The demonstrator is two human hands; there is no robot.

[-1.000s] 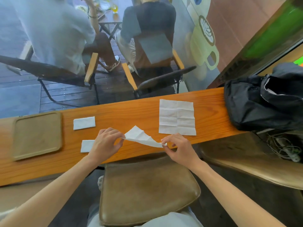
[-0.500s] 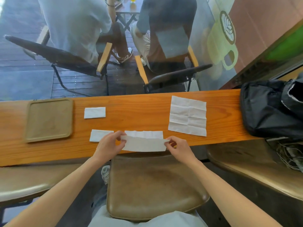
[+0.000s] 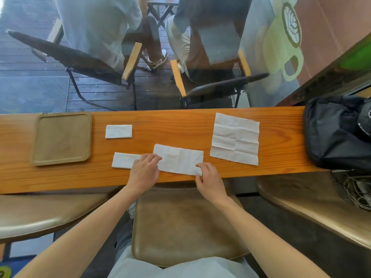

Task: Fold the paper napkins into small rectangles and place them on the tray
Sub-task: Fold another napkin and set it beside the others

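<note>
A white napkin folded in half [image 3: 178, 158] lies flat as a long strip near the front edge of the wooden counter [image 3: 172, 125]. My left hand [image 3: 143, 170] rests on its left end, fingers curled over the paper. My right hand [image 3: 209, 179] pinches its near right corner. An unfolded creased napkin [image 3: 234, 138] lies to the right. Two small folded rectangles sit to the left, one further back [image 3: 118, 131] and one [image 3: 123, 160] partly under my left hand. The brown tray [image 3: 62, 138] at the far left holds nothing.
A black bag [image 3: 337, 133] fills the counter's right end, with tangled cables [image 3: 357, 189] below it. A brown stool cushion [image 3: 186, 223] is under my arms. Beyond the glass, two people sit on chairs.
The napkin went from a lifted, loose fold to a flat half-folded strip pushed further onto the counter. Both hands moved forward with it and now rest at its ends.
</note>
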